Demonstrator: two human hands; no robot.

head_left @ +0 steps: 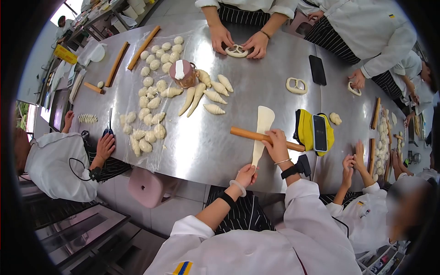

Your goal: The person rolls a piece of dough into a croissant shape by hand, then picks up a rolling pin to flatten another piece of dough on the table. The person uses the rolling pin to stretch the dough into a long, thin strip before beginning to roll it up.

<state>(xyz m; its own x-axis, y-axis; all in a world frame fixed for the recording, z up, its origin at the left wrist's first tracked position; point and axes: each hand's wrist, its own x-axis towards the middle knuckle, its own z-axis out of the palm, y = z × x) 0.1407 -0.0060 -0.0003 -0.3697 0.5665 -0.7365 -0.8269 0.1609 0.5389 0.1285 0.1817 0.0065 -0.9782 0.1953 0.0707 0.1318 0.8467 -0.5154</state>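
Note:
A long flat strip of dough [265, 120] lies on the steel table, wide at its far end and narrow toward me. Across it rests a wooden rolling pin [243, 133]. My right hand [276, 145] is on the pin, just right of the strip. With closed fingers my left hand [246, 176] holds the narrow near end of the dough. Rolled, ridged dough pieces [214, 96] and two long tapered ones [197, 98] lie farther off to the left.
Dough balls [148, 120] on plastic sheeting and a lidded jar [182, 73] stand left. A phone on a yellow pouch [304, 130] lies right of the pin. Co-workers' hands shape a pretzel [236, 51] opposite. Another pretzel [296, 85] and a black phone [317, 70] are beyond.

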